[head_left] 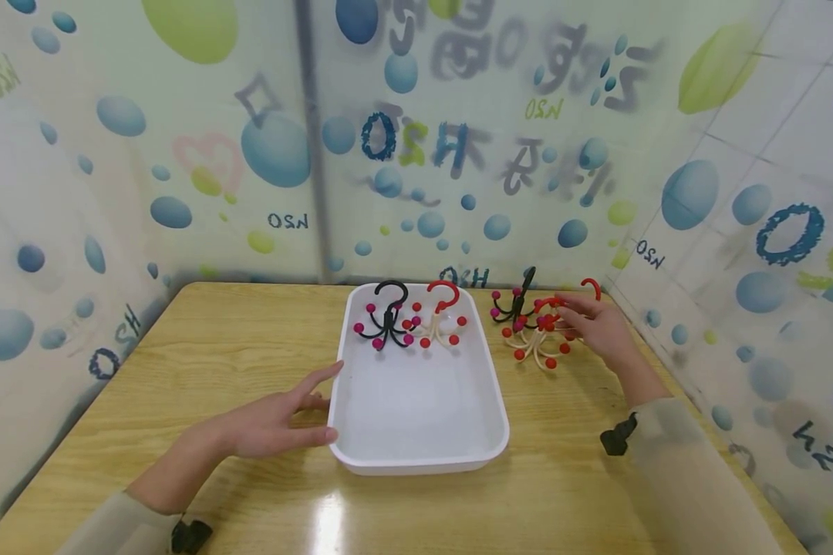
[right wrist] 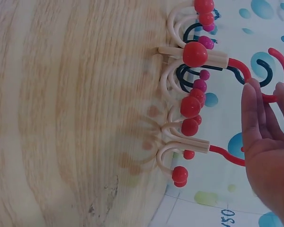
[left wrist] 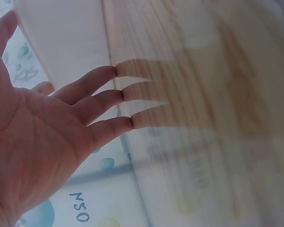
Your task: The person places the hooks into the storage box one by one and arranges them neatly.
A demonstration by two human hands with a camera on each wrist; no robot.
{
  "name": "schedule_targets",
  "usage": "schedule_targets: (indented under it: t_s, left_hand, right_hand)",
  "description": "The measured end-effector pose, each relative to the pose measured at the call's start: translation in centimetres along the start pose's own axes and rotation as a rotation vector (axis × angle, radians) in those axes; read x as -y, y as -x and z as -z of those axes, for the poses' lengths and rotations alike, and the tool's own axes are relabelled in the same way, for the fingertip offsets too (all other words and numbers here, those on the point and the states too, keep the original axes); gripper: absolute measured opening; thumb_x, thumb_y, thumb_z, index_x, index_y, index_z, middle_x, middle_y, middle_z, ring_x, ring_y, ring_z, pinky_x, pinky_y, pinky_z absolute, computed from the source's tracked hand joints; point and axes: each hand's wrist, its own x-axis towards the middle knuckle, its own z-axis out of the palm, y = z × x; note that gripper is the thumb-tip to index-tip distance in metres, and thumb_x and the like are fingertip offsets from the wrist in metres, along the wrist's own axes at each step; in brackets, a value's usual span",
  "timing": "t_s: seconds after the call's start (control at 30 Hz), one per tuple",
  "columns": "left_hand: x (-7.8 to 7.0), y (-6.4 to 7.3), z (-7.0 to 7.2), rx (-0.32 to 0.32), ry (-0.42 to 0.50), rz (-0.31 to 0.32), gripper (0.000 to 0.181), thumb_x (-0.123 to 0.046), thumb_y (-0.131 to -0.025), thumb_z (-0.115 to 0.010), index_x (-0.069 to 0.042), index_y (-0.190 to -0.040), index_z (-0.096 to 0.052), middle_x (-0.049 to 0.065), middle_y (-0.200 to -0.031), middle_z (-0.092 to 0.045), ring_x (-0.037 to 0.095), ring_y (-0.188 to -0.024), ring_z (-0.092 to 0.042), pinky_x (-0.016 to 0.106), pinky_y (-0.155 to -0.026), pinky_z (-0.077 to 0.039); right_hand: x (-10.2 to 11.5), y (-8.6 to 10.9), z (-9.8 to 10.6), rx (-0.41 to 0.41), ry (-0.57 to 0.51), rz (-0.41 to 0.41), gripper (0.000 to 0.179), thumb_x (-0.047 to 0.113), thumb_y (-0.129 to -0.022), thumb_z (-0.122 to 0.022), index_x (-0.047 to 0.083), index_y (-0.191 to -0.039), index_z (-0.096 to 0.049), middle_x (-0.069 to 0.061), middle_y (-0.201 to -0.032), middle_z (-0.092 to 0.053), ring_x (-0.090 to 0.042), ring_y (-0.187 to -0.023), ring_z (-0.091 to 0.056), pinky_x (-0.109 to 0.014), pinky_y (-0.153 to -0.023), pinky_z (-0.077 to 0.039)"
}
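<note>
My left hand [head_left: 271, 420] is spread beside a white tray [head_left: 416, 416], its thumb and index fingertip right at the tray's left rim; in the left wrist view the other fingers [left wrist: 102, 92] reach toward the wooden tabletop. Inside the tray's far end lie a black hanger [head_left: 389, 320] with magenta balls and a beige hanger [head_left: 436, 327] with a red hook and red balls. Right of the tray, my right hand [head_left: 597, 324] pinches the red hook of another beige hanger [right wrist: 217, 57]. Close by stand a second beige hanger [right wrist: 196, 143] and a black one [head_left: 518, 308].
The wooden table [head_left: 250, 339] carries the tray and hangers. Behind it and along both sides rise walls covered with patterned sheeting [head_left: 403, 223] of blue and green bubbles. The right-hand hangers stand near the table's far right corner.
</note>
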Motion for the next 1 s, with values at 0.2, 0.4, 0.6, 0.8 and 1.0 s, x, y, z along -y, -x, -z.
schedule_targets:
  t_s: [0.2,0.4,0.6,0.8,1.0]
  left_hand:
    - [0.0,0.0,0.0,-0.006,-0.005,-0.008,0.098,-0.057,-0.105,-0.069,-0.035,-0.177,-0.006,0.022,-0.159,-0.060,0.054,-0.152,-0.050,0.079,-0.123,-0.033]
    - [0.0,0.0,0.0,-0.002,-0.006,-0.001,0.098,-0.058,-0.105,-0.069,-0.035,-0.177,-0.006,0.021,-0.160,-0.060,0.054,-0.152,-0.050,0.078,-0.123,-0.034]
    - [0.0,0.0,-0.1,0.000,-0.001,0.002,0.099,-0.057,-0.105,-0.069,-0.035,-0.177,-0.006,0.021,-0.160,-0.060,0.054,-0.152,-0.050,0.078,-0.123,-0.035]
    - [0.1,0.0,-0.1,-0.005,-0.004,-0.005,0.098,-0.057,-0.105,-0.068,-0.035,-0.177,-0.005,0.021,-0.159,-0.061,0.054,-0.151,-0.050,0.078,-0.123,-0.034]
    - [0.1,0.1,-0.1,-0.008,-0.008,-0.017,0.098,-0.056,-0.106,-0.068,-0.034,-0.177,-0.006,0.021,-0.159,-0.061,0.052,-0.151,-0.052,0.078,-0.123,-0.034]
  right_hand:
    - [0.1,0.1,-0.5,-0.031,0.017,-0.002,0.046,0.029,-0.116,-0.059,0.003,-0.154,-0.061,-0.024,-0.138,-0.070,-0.003,-0.095,-0.075,-0.026,-0.093,-0.065]
    - [0.2,0.3,-0.6,-0.037,0.033,-0.002,0.044,0.028,-0.116,-0.060,0.004,-0.152,-0.062,-0.029,-0.139,-0.070,-0.013,-0.101,-0.078,-0.027,-0.093,-0.066]
    - [0.5,0.9,-0.2,-0.034,0.042,0.028,0.046,0.033,-0.116,-0.058,0.004,-0.151,-0.063,-0.028,-0.140,-0.069,-0.005,-0.098,-0.076,-0.024,-0.093,-0.065]
    - [1.3,1.7,0.4,-0.055,-0.029,0.091,0.048,0.030,-0.114,-0.063,-0.002,-0.149,-0.062,0.002,-0.112,-0.079,0.001,-0.089,-0.075,-0.019,-0.086,-0.065]
    - [2.6,2.7,0.5,-0.065,-0.041,0.126,0.047,0.033,-0.112,-0.067,-0.001,-0.144,-0.065,0.019,-0.099,-0.075,-0.006,-0.090,-0.075,-0.015,-0.081,-0.062]
